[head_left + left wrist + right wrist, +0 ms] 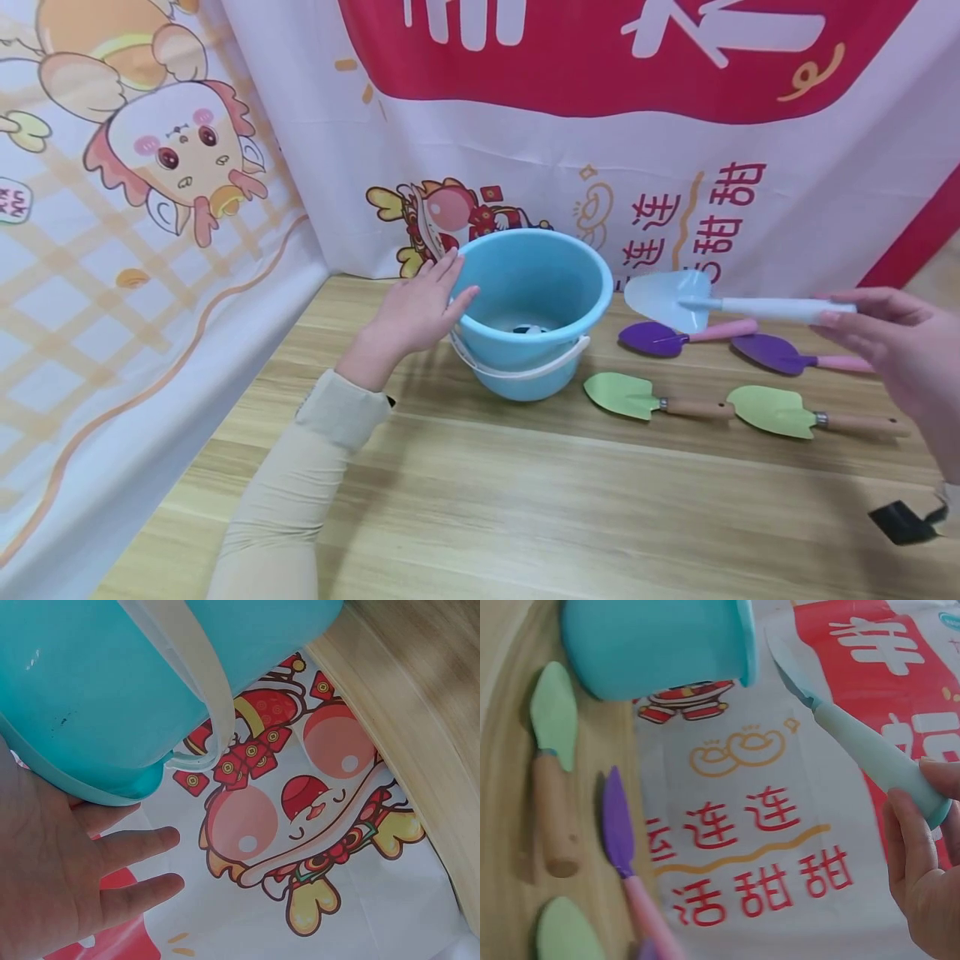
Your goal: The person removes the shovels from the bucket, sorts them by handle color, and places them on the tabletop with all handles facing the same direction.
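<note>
A light blue bucket with a white handle stands upright near the back of the table; something small, dark and white lies at its bottom. My left hand rests on the bucket's left rim, its fingers mostly straight. My right hand pinches the end of a pale blue trowel's handle. That trowel's blade points left toward the bucket, apart from its rim and above the table. In the right wrist view, thumb and fingers grip the trowel at the handle's end.
Below the held trowel lie two purple trowels with pink handles, one left and one right. Nearer are two green trowels with wooden handles, left and right. A printed cloth hangs behind the wooden table.
</note>
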The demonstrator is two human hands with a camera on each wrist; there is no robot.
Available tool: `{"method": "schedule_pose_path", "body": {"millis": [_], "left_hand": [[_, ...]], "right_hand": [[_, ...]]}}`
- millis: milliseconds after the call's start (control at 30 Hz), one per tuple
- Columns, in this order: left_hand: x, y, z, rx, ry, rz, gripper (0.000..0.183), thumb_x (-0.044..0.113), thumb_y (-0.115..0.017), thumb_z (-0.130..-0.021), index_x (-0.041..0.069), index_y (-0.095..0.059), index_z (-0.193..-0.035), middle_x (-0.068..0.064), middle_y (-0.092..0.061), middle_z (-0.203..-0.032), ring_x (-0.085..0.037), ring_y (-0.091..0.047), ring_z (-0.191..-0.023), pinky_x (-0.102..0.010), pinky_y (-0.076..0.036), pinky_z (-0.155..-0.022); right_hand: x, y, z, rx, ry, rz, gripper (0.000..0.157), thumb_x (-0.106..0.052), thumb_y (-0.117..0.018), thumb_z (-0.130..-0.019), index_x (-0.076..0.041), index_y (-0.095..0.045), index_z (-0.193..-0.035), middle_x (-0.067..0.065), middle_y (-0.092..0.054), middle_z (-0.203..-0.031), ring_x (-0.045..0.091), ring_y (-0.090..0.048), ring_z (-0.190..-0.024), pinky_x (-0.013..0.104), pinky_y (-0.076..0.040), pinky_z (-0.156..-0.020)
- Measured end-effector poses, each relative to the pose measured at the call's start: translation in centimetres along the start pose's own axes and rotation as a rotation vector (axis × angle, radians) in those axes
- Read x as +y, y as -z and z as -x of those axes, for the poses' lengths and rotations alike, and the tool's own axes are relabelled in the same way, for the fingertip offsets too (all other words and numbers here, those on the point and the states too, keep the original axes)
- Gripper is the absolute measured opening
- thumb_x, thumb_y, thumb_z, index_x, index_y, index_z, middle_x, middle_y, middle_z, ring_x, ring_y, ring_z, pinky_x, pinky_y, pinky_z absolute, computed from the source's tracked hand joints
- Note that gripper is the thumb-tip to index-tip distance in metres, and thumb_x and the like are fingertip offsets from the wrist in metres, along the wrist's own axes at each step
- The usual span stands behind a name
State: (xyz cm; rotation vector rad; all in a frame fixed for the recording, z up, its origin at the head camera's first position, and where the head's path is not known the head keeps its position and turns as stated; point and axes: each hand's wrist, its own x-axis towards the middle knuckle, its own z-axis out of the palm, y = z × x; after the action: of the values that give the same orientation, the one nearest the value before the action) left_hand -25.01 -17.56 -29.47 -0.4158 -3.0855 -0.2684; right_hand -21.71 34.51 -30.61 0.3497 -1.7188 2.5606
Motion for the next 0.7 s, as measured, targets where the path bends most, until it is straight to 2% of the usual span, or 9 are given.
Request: {"method": "schedule_pose_path", "body": {"millis": [100,200,300,467,567,633,700], "left_hand": [[0.0,0.1,0.0,-0.002,-0.002,-0.002,0.077,0.061,-0.027,-0.107,0.013,-0.014,-0.166,-0.004,-0.008,-0.172,-0.035,-0.013,-0.155,-0.063,-0.024,-0.118],[0.1,0.1,0.0,-0.005,-0.002,-0.004,0.077,0.061,-0.026,-0.107,0.013,-0.014,-0.166,-0.004,-0.007,-0.172,-0.035,-0.013,-0.155,-0.063,-0.023,-0.118],[0.1,0.0,0.0,-0.010,0.001,-0.004,0.077,0.061,-0.026,-0.107,0.014,-0.013,-0.166,-0.004,-0.007,-0.172,-0.035,-0.013,-0.155,-0.063,-0.023,-0.118],[0.1,0.0,0.1,-0.008,0.005,0.001,0.076,0.061,-0.026,-0.107,0.014,-0.013,-0.166,-0.004,-0.008,-0.172,-0.035,-0.013,-0.155,-0.063,-0.024,-0.118],[0.1,0.0,0.1,-0.003,0.002,0.000,0.077,0.061,-0.026,-0.107,0.014,-0.013,-0.166,-0.004,-0.008,-0.172,-0.036,-0.013,-0.155,-0.064,-0.024,-0.118],[0.1,0.0,0.2,-0.002,0.003,0.000,0.077,0.062,-0.027,-0.106,0.014,-0.013,-0.166,-0.004,-0.007,-0.172,-0.036,-0.013,-0.155,-0.064,-0.024,-0.118],[0.1,0.1,0.2,-0.003,0.005,0.000,0.078,0.062,-0.027,-0.106,0.014,-0.013,-0.166,-0.004,-0.007,-0.172,-0.036,-0.013,-0.155,-0.065,-0.024,-0.117]], "right_hand": [[1.2,1.2,0.7,-0.012,-0.070,-0.028,0.032,0.017,-0.050,-0.099,0.001,-0.077,-0.103,0.008,-0.075,-0.097,0.019,-0.076,-0.085,0.030,-0.062,-0.071],[2.5,2.3,1.2,-0.054,-0.112,-0.097,0.033,0.020,-0.048,-0.098,0.004,-0.077,-0.104,0.010,-0.073,-0.101,0.021,-0.075,-0.089,0.027,-0.060,-0.081],[3.6,3.0,1.8,-0.081,-0.181,-0.134,0.036,0.020,-0.047,-0.099,0.003,-0.078,-0.105,0.009,-0.073,-0.102,0.021,-0.075,-0.091,0.026,-0.059,-0.083],[5.4,3.9,2.8,-0.189,-0.270,-0.161,0.040,0.017,-0.041,-0.102,0.001,-0.077,-0.107,0.010,-0.073,-0.104,0.021,-0.075,-0.096,0.027,-0.058,-0.086],[6.4,4.3,3.2,-0.251,-0.291,-0.199,0.041,0.018,-0.038,-0.102,0.003,-0.076,-0.108,0.012,-0.072,-0.106,0.023,-0.074,-0.100,0.029,-0.057,-0.090],[6.9,4.5,3.5,-0.264,-0.314,-0.197,0.042,0.019,-0.038,-0.102,0.001,-0.076,-0.108,0.011,-0.071,-0.107,0.022,-0.073,-0.101,0.029,-0.057,-0.090],[7.4,4.6,3.8,-0.269,-0.336,-0.149,0.042,0.018,-0.040,-0.101,-0.001,-0.077,-0.107,0.007,-0.071,-0.108,0.018,-0.072,-0.101,0.028,-0.057,-0.090]]}}
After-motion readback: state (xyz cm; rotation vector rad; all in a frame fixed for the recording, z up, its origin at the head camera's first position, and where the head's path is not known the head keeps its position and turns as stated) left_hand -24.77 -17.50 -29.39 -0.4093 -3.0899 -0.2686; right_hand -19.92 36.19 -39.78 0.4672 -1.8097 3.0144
